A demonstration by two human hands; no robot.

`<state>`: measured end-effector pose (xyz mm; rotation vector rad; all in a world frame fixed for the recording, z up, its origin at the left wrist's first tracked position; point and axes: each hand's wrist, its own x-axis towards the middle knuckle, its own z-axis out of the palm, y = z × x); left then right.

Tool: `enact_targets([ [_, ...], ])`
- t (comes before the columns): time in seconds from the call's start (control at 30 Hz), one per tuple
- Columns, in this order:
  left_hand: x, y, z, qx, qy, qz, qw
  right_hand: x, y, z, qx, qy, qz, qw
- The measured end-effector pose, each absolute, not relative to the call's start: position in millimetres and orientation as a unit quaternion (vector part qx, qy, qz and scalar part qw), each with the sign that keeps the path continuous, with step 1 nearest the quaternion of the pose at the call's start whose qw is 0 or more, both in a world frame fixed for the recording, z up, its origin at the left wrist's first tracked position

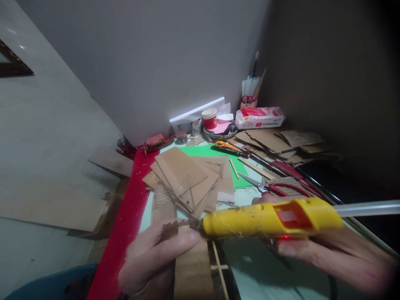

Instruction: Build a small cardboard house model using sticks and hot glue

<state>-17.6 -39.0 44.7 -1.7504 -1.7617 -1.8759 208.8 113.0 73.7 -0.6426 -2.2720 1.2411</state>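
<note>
My right hand (300, 246) is wrapped round a yellow hot glue gun (243, 221), which points left with a red light lit on its underside. A pale glue stick (368, 208) juts from its rear end. Low in the view, my left hand (156, 258) grips a cardboard piece (192, 271), thumb lying across its top edge. The gun's nozzle is at that edge, close to my thumb; whether it touches the cardboard I cannot tell. Thin wooden sticks (220, 271) show just right of the cardboard, partly hidden below the gun.
Beyond my hands lies a pile of cut cardboard (184, 177) on a green sheet (200, 151). Red-handled scissors (281, 188), a black marker (229, 151) and more cardboard (271, 141) are to the right. A red paper cup (209, 120) and a tissue pack (259, 118) stand near the wall.
</note>
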Motion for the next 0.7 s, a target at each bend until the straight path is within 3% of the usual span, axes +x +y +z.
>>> enact_targets([
  [0.7, -23.3, -40.4, 40.3, -0.550, -0.587, -0.587, 0.087, 209.2, 120.6, 72.2, -0.169, -0.853, 0.445, 0.214],
])
